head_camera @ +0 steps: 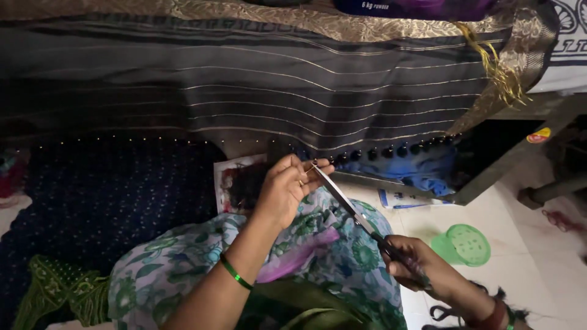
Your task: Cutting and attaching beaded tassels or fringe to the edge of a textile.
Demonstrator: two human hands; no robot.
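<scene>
A: Item, ctr frame?
B: Scissors (351, 208), blades slightly parted. Right hand (416, 263) grip clenched on handles, lower right.
A: Left hand (284, 189)?
B: Fingertips pinched at blade tip, ctr, below dark striped fabric (293, 91).

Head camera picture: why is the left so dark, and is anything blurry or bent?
In the head view, light falls mostly on the right: the pale floor is bright, the dark blue cloth at left sinks into shadow. The left hand and scissors are fairly sharp; the right hand is dimmer and softer. The striped fabric bows at the edges, a wide-lens distortion.
</scene>
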